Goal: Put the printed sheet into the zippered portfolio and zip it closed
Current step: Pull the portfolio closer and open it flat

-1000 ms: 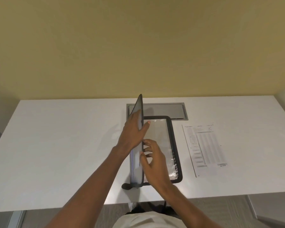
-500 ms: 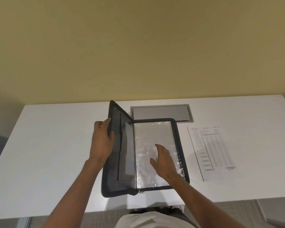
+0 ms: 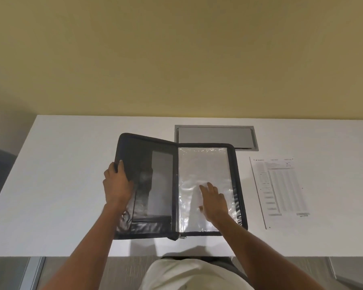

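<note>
**A:** Head view, looking down: where does the printed white paper sheet (image 3: 279, 190) lie from the hands?

**B:** It lies flat on the white bench (image 3: 61, 185), to the right of the open black zippered fabric portfolio (image 3: 143, 155), close beside it but not touching. Its long axis runs away from the person, nearly parallel to the portfolio's spine.

**A:** Which hand is nearer?

**B:** The right hand (image 3: 215, 203). It rests open, fingers spread, palm down on the clear plastic sleeve page (image 3: 201, 164) on the portfolio's right half, holding nothing. The sheet is further right, past the portfolio's zip edge.

**A:** And the left hand (image 3: 116, 186)?

**B:** It is curled over the outer edge of the portfolio's left cover, thumb on the inner face, gripping it. That cover looks almost flat; I cannot tell whether it fully touches the bench.

**A:** Any room to move?

**B:** Bare bench lies around the sheet, and its near end stops short of the front edge. A grey recessed metal cable hatch (image 3: 215, 136) sits behind the portfolio, well clear. I judge a short sideways reach by the right hand comes next.
</note>
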The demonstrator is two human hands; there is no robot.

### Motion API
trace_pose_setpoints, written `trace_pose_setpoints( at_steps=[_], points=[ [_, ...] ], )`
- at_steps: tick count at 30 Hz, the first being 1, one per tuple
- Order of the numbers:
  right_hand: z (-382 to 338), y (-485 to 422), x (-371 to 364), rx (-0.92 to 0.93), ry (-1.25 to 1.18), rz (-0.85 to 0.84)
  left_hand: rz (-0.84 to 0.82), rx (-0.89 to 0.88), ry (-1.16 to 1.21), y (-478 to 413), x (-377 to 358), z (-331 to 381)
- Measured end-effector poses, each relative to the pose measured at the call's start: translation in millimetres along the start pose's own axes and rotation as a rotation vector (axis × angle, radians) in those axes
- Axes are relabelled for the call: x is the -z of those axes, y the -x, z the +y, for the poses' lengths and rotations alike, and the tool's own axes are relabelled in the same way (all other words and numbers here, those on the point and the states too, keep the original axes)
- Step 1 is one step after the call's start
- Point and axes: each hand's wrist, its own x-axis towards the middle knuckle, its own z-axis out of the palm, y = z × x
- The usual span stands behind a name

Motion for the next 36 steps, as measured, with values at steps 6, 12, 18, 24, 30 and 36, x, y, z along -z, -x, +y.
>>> trace_pose_setpoints(
  at_steps=[6, 12, 18, 24, 30, 36],
  points=[
    [2, -2, -7, 0.006, 0.011, -0.004, -0.101, 0.029, -0.066, 10, -34, -15],
    [1, -2, -9, -0.003, -0.021, -0.007, -0.196, 0.056, -0.063, 31, -59, -15],
    [1, -2, -10, -0.01, -0.042, -0.024, -0.26, 0.087, 0.104, 33, -74, -22],
    [9, 4, -12, 0.029, -0.051, -0.015, -0.24, 0.104, 0.11, 34, -83, -22],
    [32, 14, -9, 0.11, -0.085, 0.05, -0.102, 0.164, 0.044, 41, -85, 10],
    [90, 15, 12, 0.074, -0.097, 0.081, -0.035, -0.016, -0.003, 63, -102, 95]
  ],
)
